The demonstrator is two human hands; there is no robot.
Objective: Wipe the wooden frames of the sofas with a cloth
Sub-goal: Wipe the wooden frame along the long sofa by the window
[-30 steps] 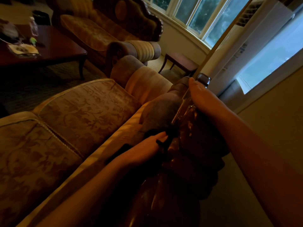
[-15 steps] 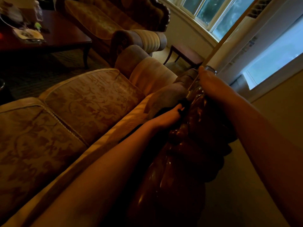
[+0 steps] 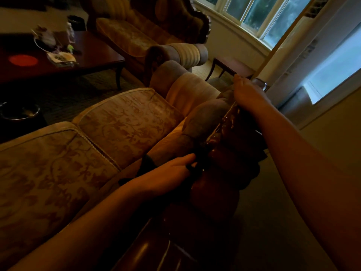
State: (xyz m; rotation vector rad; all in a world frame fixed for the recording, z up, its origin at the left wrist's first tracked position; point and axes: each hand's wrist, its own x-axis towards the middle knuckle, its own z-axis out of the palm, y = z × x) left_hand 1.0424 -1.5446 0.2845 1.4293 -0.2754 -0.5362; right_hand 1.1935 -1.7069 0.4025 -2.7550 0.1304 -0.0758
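Note:
The near sofa's carved dark wooden frame [image 3: 218,192] runs along the top of its backrest, from bottom centre up to the right. My left hand [image 3: 168,177] holds a dark cloth [image 3: 193,169] against the frame's front side, about halfway along it. My right hand [image 3: 248,94] rests over the top rail at its far end, fingers wrapped over the edge. A second sofa with a wooden frame [image 3: 197,22] stands at the back.
Patterned seat cushions [image 3: 127,122] lie left of the frame. A dark coffee table [image 3: 78,61] with small items stands at upper left. A small side table [image 3: 232,65] sits beyond the armrest. Windows [image 3: 257,14] and a white unit [image 3: 304,55] fill the right wall.
My left hand with the cloth has slid back down the frame towards me, after reaching further up it half a second ago. My right hand has stayed on the far end of the rail.

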